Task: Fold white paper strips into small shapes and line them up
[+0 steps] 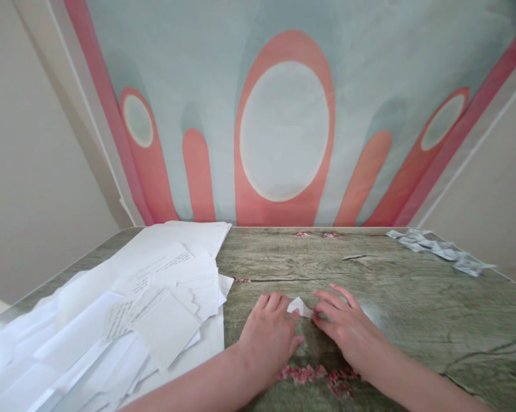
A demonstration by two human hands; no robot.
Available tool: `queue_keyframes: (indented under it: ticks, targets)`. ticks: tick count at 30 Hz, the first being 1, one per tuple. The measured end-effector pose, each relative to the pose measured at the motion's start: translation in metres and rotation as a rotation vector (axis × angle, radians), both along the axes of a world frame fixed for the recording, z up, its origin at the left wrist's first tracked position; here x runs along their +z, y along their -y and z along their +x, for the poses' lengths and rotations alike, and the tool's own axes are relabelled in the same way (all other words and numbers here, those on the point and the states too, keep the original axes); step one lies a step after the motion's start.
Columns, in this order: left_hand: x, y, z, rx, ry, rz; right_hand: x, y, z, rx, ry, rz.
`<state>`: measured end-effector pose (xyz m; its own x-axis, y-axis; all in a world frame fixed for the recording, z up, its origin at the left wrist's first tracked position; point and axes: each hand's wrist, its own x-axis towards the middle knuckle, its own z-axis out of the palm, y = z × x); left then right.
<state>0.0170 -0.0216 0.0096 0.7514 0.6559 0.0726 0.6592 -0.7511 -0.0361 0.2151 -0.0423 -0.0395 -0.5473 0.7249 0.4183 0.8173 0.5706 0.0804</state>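
A small folded piece of white paper (299,308) lies on the wood-grain table (279,257), between my two hands. My left hand (269,329) is at its left, with curled fingers and the fingertips on the paper's left edge. At the right corner of the paper, my right hand (346,323) pinches it between thumb and index finger, while its other fingers stretch forward. Part of the paper is hidden under the fingers.
Loose white paper sheets (90,309), some printed, cover the left of the table, with a squarish piece (167,329) on top. Several small folded paper pieces (438,249) lie at the far right edge. A patterned panel (284,131) stands behind the table.
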Motion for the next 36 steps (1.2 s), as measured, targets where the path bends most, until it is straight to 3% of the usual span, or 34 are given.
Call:
queue_keyframes:
  ticks: [6, 14, 24, 31, 36]
  targets:
    - [0.001, -0.002, 0.000, 0.003, -0.006, -0.014, 0.000, 0.003, 0.004, -0.016, 0.034, 0.007]
    - [0.000, -0.002, -0.001, 0.007, -0.003, 0.004, -0.003, 0.002, -0.008, 0.002, -0.097, 0.048]
    - [0.003, -0.005, -0.004, 0.028, -0.029, -0.009, -0.004, -0.001, -0.010, 0.031, -0.049, 0.080]
    - [0.011, -0.009, -0.008, 0.088, -0.126, 0.018, -0.005, -0.003, -0.010, 0.030, -0.015, 0.083]
    - [0.015, -0.011, -0.011, 0.048, -0.099, 0.031, -0.004, -0.001, -0.011, 0.020, -0.048, 0.070]
